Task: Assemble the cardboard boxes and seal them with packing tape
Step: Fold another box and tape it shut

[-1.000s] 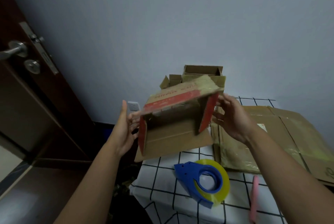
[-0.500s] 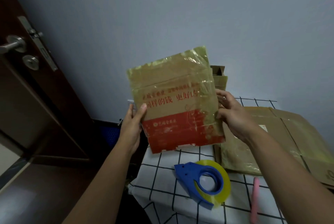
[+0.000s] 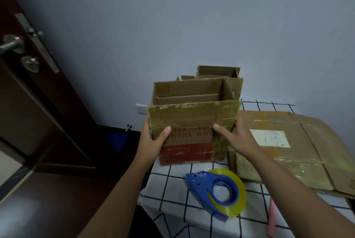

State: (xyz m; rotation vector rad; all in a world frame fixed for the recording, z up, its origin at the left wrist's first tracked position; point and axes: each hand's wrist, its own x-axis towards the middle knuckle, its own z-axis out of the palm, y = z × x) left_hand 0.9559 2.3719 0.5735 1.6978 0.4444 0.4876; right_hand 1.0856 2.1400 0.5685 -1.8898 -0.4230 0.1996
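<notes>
A brown cardboard box (image 3: 192, 114) with red print and old yellowed tape stands upright on the checked tablecloth (image 3: 172, 185), its top flaps standing up and its inside showing. My left hand (image 3: 153, 139) grips its left front corner, thumb on the front face. My right hand (image 3: 234, 135) grips the right front corner, thumb on the front. A blue tape dispenser with a yellow roll (image 3: 219, 191) lies on the cloth in front of the box, untouched.
Flattened cardboard (image 3: 299, 151) with a white label lies to the right on the table. More open boxes (image 3: 219, 73) stand behind against the wall. A pink object (image 3: 271, 216) lies at the table's right front. A dark door (image 3: 28, 84) is on the left.
The box was held in the air, open end toward me, then turned with its printed side up. It now stands upright on the table with both hands at its front corners.
</notes>
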